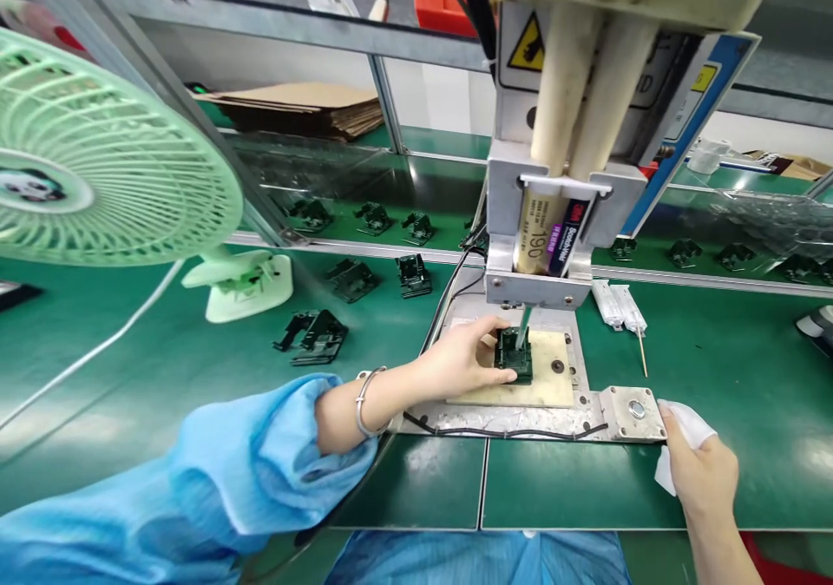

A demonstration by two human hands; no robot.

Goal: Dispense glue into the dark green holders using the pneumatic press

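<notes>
My left hand (459,361) grips a small black plastic part (514,366) between thumb and fingers, on a cream plate (552,385) in the machine's base. Right above it, the thin green nozzle (523,325) of a two-tube glue cartridge (552,229) points down, its tip at the part. Whether tip and part touch I cannot tell. My right hand (706,474) is closed around a crumpled white tissue (691,424), beside a metal box with a round button (636,410). Its thumb lies near that box's edge.
Several similar black parts (313,335) lie left of the machine, more along the back ledge. A green fan (97,160) stands at left. Right of the machine lie white packets (617,305) and a wooden stick (643,352). Cables run beside the base.
</notes>
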